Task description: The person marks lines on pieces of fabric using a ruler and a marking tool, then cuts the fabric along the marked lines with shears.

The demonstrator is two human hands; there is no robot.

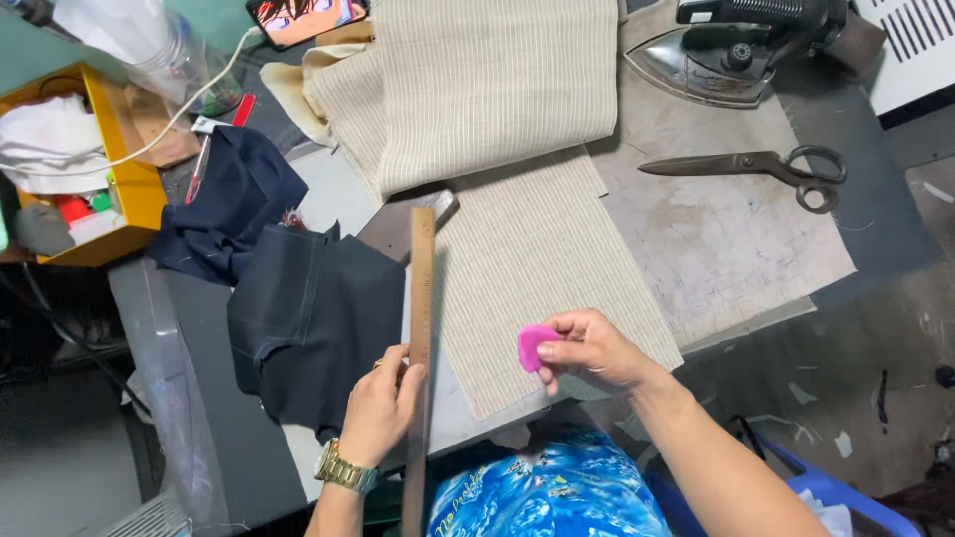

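Striped cream fabric (542,268) lies flat along the worktable (736,249), its far part folded over, with dark denim pieces (308,308) just left of it. We note the left hand (383,408) pressing a long wooden ruler (422,328) along the fabric's left edge, while the right hand (592,348) pinches pink tailor's chalk (533,346) above the near end — not touching the cloth. No chalk line shows yet, so marking seems barely begun; scissors (766,167) and iron (736,50) sit unused at far right.

scissors (766,166) | iron (741,50) | yellow box (134,184) | navy cloth (313,318)
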